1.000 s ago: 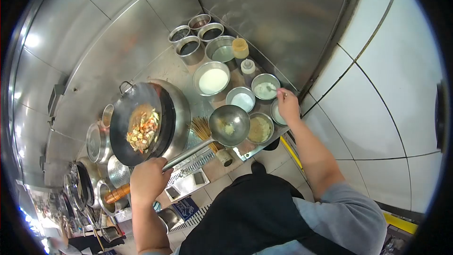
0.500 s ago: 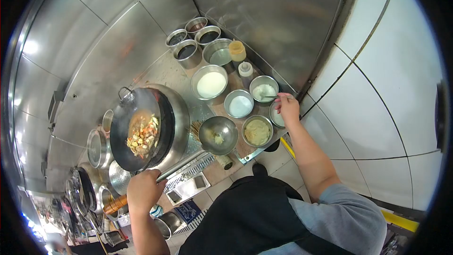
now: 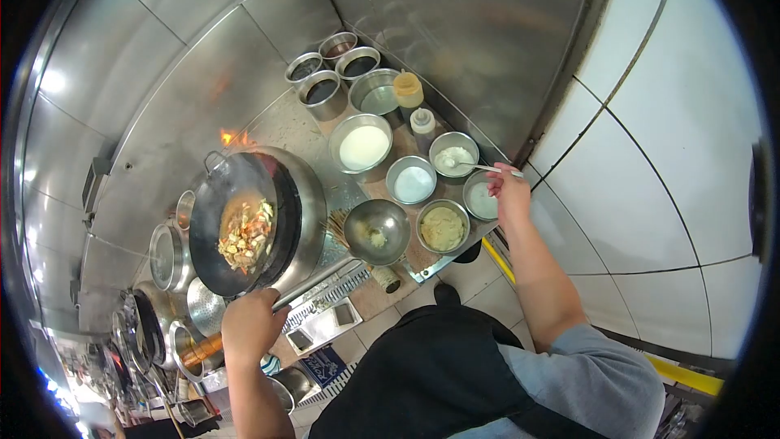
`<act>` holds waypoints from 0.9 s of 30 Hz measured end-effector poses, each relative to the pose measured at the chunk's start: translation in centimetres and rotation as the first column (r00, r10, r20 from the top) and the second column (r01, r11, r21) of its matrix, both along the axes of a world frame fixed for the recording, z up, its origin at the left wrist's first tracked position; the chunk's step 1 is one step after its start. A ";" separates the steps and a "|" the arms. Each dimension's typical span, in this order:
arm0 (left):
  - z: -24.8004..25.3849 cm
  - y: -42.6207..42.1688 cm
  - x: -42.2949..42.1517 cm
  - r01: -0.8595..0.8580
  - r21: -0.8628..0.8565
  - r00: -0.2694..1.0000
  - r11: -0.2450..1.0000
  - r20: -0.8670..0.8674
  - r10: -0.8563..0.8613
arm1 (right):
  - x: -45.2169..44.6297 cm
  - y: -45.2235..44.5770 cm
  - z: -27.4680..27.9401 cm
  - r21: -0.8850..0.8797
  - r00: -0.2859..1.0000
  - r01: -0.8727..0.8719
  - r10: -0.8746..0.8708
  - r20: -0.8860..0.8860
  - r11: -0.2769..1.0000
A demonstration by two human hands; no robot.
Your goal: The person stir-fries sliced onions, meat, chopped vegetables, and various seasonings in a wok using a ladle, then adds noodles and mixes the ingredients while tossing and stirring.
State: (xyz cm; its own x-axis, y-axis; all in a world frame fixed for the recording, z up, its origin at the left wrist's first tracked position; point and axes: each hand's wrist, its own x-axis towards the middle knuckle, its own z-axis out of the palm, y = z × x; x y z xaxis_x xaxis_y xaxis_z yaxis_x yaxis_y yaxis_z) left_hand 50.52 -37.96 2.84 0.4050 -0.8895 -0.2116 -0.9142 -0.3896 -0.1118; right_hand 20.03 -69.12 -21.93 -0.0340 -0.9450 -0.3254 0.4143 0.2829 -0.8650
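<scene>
My left hand (image 3: 250, 327) is closed around the long handle of a ladle (image 3: 390, 219); the handle's wooden end sticks out behind the fist. A small pale lump lies in the ladle's bowl, held level beside the seasoning pots. My right hand (image 3: 510, 193) pinches a thin metal spoon (image 3: 486, 167), its tip over a metal pot of white powder (image 3: 457, 145) with some white on it. Below that wrist, partly covered, is another pot with pale content (image 3: 481, 197). A dark wok (image 3: 213, 236) at left holds chopped food in brownish sauce.
Around the ladle stand a pot of white grains (image 3: 413, 184), a pot of yellowish paste (image 3: 443, 229) and a wide bowl of white content (image 3: 364, 148). Two squeeze bottles (image 3: 422, 123) and several dark sauce pots (image 3: 322, 91) are farther back. Flame (image 3: 234, 137) shows behind the wok.
My right hand has shifted right and slightly down, drawing the spoon back so that more of it shows. Orange flame has appeared behind the wok. The ladle stays nearly still.
</scene>
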 end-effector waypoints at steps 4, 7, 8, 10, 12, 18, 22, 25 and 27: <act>-0.7 -0.8 0.2 -0.001 0.007 1.000 1.000 0.015 0.000 | -0.9 1.6 3.9 -0.053 0.997 -0.061 0.063 0.050 0.997; -1.1 -1.9 0.0 0.000 -0.037 1.000 0.999 -0.029 -0.001 | -1.4 3.9 7.8 -0.163 0.957 -0.273 0.284 0.051 0.948; -1.4 -2.3 0.0 0.003 -0.031 1.000 1.000 -0.031 -0.004 | -1.8 4.5 8.4 -0.157 0.958 -0.270 0.281 0.051 0.950; -2.1 -3.1 -0.1 0.047 -0.074 0.998 0.996 -0.043 -0.050 | -2.6 5.6 9.0 -0.313 0.921 -0.309 0.201 -0.334 0.898; -1.7 -3.6 -0.8 0.029 -0.084 0.998 0.996 -0.050 -0.033 | -4.3 5.2 7.1 -0.358 0.862 -0.288 0.077 -0.501 0.888; -0.7 -3.4 -0.9 0.000 -0.074 0.994 0.997 -0.108 -0.008 | -7.7 5.0 0.7 -0.264 0.554 -0.327 -0.042 -0.831 0.907; -0.3 -2.6 -1.2 -0.010 -0.091 0.999 0.996 -0.052 0.006 | -7.3 5.6 -1.0 -0.133 0.798 -0.184 0.069 -0.599 0.974; 0.0 -2.2 -1.5 -0.030 -0.078 0.999 0.997 -0.020 0.029 | -8.2 5.3 -1.4 -0.091 0.914 -0.100 0.055 -0.403 0.991; 0.0 -1.8 -1.6 -0.043 -0.051 0.999 0.998 -0.007 0.043 | -9.0 5.1 -1.0 -0.060 0.952 -0.062 0.041 -0.303 0.996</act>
State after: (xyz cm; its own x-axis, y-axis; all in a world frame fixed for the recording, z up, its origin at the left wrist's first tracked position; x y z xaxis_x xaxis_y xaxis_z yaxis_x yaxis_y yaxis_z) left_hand 48.96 -39.76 2.80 0.4421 -0.8810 -0.1687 -0.8969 -0.4338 -0.0855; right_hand 11.08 -63.98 -22.93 -0.0713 -0.9675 -0.2424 0.1182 0.2331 -0.9652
